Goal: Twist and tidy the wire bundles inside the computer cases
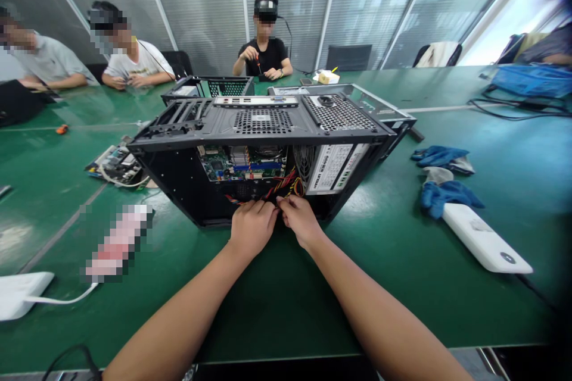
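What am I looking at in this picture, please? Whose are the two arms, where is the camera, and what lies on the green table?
No machine here: a person wears the camera on the head, so it looks forward and down at that person's own bare arms. The left hand and right hand meet at a bundle of red, yellow and black wires inside an open black metal computer case on the green table. Their fingers curl in; whether they pinch a wire is hidden. Inside sit a green circuit board and a grey power supply box. To the right lie blue fabric gloves and a flat white plastic device. Other people sit across the table.
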Demonstrator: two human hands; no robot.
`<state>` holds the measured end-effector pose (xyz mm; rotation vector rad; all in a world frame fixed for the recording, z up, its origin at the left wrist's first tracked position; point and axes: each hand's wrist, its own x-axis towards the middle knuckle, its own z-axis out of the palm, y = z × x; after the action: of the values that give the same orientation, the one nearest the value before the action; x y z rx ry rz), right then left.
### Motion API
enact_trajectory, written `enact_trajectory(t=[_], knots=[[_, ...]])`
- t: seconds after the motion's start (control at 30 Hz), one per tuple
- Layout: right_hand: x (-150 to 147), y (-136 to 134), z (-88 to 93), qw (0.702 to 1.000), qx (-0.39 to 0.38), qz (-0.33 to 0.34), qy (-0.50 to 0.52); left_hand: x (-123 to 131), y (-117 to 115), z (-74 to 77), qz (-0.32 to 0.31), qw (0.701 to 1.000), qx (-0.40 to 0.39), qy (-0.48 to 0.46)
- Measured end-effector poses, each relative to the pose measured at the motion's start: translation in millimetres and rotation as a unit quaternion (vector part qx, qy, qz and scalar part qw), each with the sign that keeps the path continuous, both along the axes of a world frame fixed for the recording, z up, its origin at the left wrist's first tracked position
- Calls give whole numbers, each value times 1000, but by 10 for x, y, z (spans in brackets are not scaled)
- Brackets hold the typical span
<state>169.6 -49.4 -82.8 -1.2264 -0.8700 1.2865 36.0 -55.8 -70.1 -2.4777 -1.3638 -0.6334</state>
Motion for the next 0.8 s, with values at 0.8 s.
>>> enact_trajectory(t=[0.8], knots=[[-4, -22, 26, 1000, 0, 5, 1, 24, 6, 26, 2, 1000, -10, -2]])
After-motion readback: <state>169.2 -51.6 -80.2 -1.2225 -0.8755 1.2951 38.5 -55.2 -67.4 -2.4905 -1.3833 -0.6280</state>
